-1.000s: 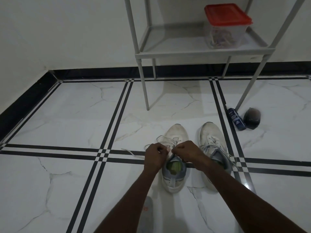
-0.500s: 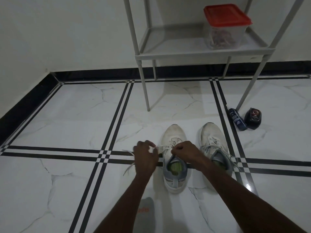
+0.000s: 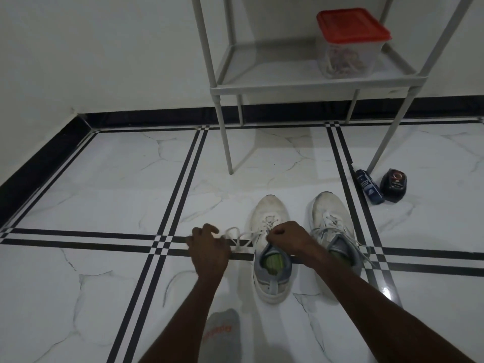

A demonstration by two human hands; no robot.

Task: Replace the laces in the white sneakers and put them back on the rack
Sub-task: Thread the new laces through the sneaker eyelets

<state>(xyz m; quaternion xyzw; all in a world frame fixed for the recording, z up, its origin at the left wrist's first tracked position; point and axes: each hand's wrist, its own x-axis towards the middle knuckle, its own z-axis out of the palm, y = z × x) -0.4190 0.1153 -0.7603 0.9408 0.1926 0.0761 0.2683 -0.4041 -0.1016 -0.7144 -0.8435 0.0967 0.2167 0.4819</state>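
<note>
On the floor at my six o'clock, my left hand (image 3: 207,247) has drawn the lace (image 3: 242,235) out toward nine o'clock, pinching it, while my right hand (image 3: 285,239) grips the left sneaker (image 3: 269,213) at its tongue. The old lace is loosening; the right sneaker (image 3: 330,213) and rack (image 3: 314,82) wait.
</note>
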